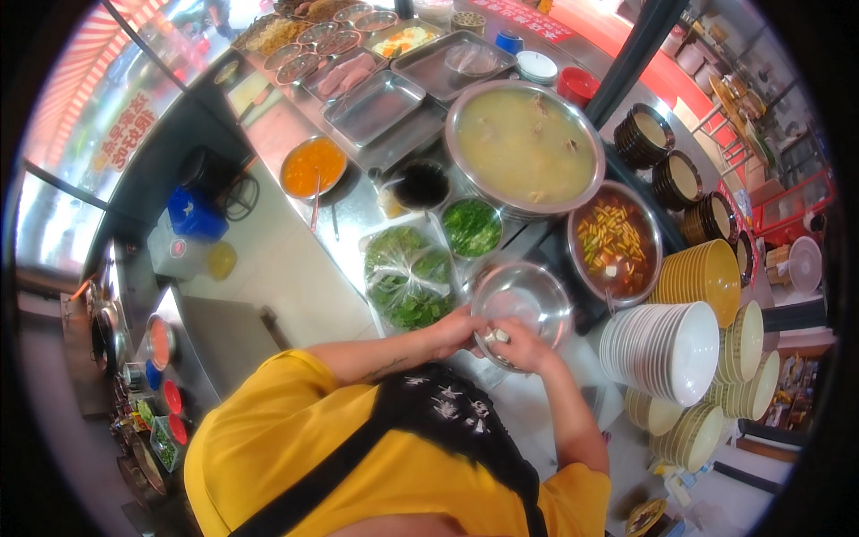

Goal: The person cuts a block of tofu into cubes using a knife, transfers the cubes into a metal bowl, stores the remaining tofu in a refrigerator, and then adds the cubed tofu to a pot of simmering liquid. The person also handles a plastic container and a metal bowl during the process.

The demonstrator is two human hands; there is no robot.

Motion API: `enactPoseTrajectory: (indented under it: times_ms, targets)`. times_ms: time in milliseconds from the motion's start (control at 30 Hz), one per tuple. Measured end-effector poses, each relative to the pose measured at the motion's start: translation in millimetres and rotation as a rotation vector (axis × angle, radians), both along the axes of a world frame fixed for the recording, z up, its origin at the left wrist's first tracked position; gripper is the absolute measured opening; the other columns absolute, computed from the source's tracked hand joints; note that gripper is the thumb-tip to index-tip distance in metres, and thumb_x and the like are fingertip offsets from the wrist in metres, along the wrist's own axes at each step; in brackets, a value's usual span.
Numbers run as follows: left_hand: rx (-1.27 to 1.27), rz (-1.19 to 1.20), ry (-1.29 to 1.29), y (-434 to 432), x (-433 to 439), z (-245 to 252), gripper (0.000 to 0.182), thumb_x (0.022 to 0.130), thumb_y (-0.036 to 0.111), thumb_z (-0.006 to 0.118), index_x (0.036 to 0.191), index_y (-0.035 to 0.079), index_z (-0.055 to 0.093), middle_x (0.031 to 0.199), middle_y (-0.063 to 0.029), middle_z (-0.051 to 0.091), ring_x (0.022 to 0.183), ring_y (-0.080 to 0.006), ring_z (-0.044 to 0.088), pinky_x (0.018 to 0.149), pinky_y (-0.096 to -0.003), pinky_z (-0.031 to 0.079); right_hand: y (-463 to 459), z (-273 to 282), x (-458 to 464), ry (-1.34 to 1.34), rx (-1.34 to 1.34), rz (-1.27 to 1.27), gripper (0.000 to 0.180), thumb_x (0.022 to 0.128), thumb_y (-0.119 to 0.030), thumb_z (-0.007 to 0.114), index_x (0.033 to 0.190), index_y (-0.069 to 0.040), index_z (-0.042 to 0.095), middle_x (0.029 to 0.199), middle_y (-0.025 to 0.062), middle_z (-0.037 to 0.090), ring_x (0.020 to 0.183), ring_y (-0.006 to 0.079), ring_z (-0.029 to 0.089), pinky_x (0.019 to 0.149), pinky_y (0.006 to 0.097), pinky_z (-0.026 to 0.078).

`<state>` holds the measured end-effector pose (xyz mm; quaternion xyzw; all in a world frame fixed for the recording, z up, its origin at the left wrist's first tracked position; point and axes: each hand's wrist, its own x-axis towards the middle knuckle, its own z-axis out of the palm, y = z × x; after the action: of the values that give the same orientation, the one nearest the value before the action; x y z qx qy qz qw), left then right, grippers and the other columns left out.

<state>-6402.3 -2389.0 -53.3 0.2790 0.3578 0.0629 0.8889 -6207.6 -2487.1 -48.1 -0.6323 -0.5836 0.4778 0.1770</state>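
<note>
In front of me is a shiny stainless-steel bowl (530,285) with a bare bottom in its far part. At its near left rim is my left hand (460,333); its fingertips are partly hidden, so its grip is unclear. My right hand (522,346) reaches over the near side of the bowl, fingers curled around small white pieces (496,335), possibly garlic or tofu. Both hands nearly meet there. Left of the bowl, leafy greens (409,275) lie under clear plastic in a white tray. Chopped green onion (472,228) fills a round container just beyond.
A large pot of pale broth (527,144) stands beyond the bowl, with a red-brown soup pot (614,245) to its right. Stacked white bowls (658,352) and yellow bowls (698,282) crowd the right side. Farther left are dark sauce (421,184), orange sauce (313,166) and metal trays (374,107).
</note>
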Motion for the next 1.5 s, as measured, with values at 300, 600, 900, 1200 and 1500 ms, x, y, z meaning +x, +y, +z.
enactPoseTrajectory:
  times_ms: [300, 600, 900, 1200, 1500]
  targets:
    - [0.03, -0.069, 0.021, -5.5, 3.4, -0.5, 0.051, 0.087, 0.007, 0.06, 0.137, 0.003, 0.049, 0.109, -0.0102, 0.066, 0.087, -0.0224, 0.069, 0.063, -0.0389, 0.062, 9.9, 6.2, 5.7, 0.544, -0.347, -0.353, 0.041, 0.094, -0.02, 0.069, 0.132, -0.009, 0.06, 0.112, 0.0006, 0.065, 0.096, 0.0123, 0.066, 0.063, 0.0286, 0.056]
    - [0.038, -0.089, 0.042, -1.2, 7.9, 4.4, 0.052, 0.088, 0.006, 0.058, 0.14, 0.002, 0.048, 0.116, -0.0132, 0.068, 0.095, -0.0265, 0.071, 0.067, -0.0399, 0.061, 19.0, 3.4, 42.3, 1.023, -0.091, -0.696, 0.035, 0.097, -0.01, 0.064, 0.132, -0.008, 0.058, 0.113, 0.0008, 0.064, 0.099, 0.0132, 0.065, 0.077, 0.0317, 0.056]
    - [0.023, -0.027, 0.04, 5.7, -3.9, -2.0, 0.05, 0.088, 0.005, 0.057, 0.137, 0.0, 0.048, 0.112, -0.016, 0.068, 0.089, -0.0273, 0.071, 0.068, -0.0409, 0.061, 51.9, -4.0, 214.3, 0.268, 0.114, -0.941, 0.033, 0.09, -0.019, 0.07, 0.121, -0.012, 0.065, 0.096, 0.0055, 0.069, 0.083, 0.0178, 0.067, 0.061, 0.0346, 0.055]
    - [0.042, -0.003, 0.058, 5.0, -15.5, 2.5, 0.058, 0.09, 0.006, 0.056, 0.146, 0.001, 0.041, 0.117, -0.0148, 0.066, 0.092, -0.0255, 0.07, 0.069, -0.0401, 0.061, 79.0, -53.0, 306.8, -0.642, -0.072, -0.934, 0.044, 0.081, -0.023, 0.076, 0.123, -0.013, 0.07, 0.121, 0.0164, 0.071, 0.118, 0.035, 0.065, 0.102, 0.0446, 0.051]
    - [0.011, -0.09, 0.049, -3.9, -8.1, -2.0, 0.052, 0.089, 0.007, 0.059, 0.14, 0.001, 0.049, 0.112, -0.0131, 0.069, 0.089, -0.0244, 0.07, 0.068, -0.0374, 0.06, -4.0, -0.4, 234.3, -0.789, 0.429, -0.756, 0.019, 0.093, -0.02, 0.062, 0.106, -0.008, 0.069, 0.104, 0.0214, 0.07, 0.102, 0.0424, 0.065, 0.088, 0.0516, 0.052]
